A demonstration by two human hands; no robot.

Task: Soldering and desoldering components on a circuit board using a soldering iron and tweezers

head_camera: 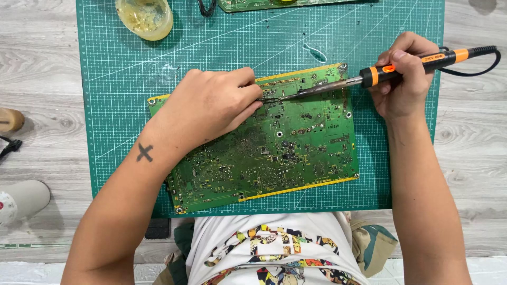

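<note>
Circuit board (274, 142): green, gold-edged, lies flat in the middle of the cutting mat (105, 105), long axis running left to right, slightly tilted, its right end nearer the mat's far edge.
Head view, left hand (211, 105): rests on the board's far-left part, fingers pressed together, pinching fine tweezers (269, 98) that point right.
Right hand (404, 79): near the mat's right edge, fingers wrapped around the black-and-orange soldering iron (369, 76); its tip points left and meets the tweezers' tips near the board's far edge.
Progress: work at one spot looks under way; whether the joint is finished, I cannot tell.
Far edge of mat: yellowish flux jar (144, 17), second board (259, 4).
</note>
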